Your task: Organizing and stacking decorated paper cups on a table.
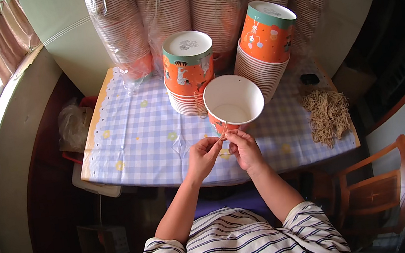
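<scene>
An orange paper bucket (233, 91) stands upright near the table's front, its white inside facing up. At its near side, a thin tan cord (226, 127) runs up the outside to the rim. My left hand (201, 157) is closed in a pinch on this cord. Beside it, almost touching, my right hand (245, 149) pinches the cord too, its fingers curled. Behind the bucket rise two stacks of upside-down or nested paper buckets, one on the left (189, 76) and a taller one on the right (264, 40). Another tan cord hangs down the left stack's side.
A heap of tan cords (328, 115) lies at the table's right, with a small black object (310, 79) behind it. Tall plastic-wrapped bucket stacks (166, 17) line the back. The table wears a blue-checked cloth (137, 141). A wooden chair (377, 190) stands at the lower right.
</scene>
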Motion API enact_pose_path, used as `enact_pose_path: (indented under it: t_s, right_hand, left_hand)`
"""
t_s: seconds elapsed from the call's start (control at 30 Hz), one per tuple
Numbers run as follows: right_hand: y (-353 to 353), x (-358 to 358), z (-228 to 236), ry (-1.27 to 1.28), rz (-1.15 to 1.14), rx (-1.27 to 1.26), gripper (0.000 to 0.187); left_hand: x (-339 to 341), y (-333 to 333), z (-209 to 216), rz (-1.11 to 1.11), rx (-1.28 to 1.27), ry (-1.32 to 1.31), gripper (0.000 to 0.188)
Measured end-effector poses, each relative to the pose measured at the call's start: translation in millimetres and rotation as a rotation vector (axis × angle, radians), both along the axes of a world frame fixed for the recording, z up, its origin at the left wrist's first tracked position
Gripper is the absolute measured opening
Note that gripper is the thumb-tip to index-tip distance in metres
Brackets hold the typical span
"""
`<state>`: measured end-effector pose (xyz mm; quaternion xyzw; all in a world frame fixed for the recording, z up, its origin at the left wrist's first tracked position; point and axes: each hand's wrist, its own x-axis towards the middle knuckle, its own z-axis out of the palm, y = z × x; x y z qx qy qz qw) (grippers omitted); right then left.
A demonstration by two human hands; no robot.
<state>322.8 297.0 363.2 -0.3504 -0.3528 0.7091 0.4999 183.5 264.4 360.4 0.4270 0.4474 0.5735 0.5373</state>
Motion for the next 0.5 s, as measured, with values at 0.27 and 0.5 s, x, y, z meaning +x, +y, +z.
enact_pose_path:
  t_s: [0.27, 0.5]
  right_hand:
    - [-0.5, 0.8, -0.6, -0.023, -0.037, -0.006, 0.012]
    - [-2.0, -2.3, 3.9, -0.109, -0.063, 0.052, 0.014]
  left_hand:
    - [-2.8, 0.9, 6.9, 0.009, -0.055, -0.042, 0.016]
    - [1.3, 3.1, 9.4, 0.049, 0.025, -0.040, 0.025]
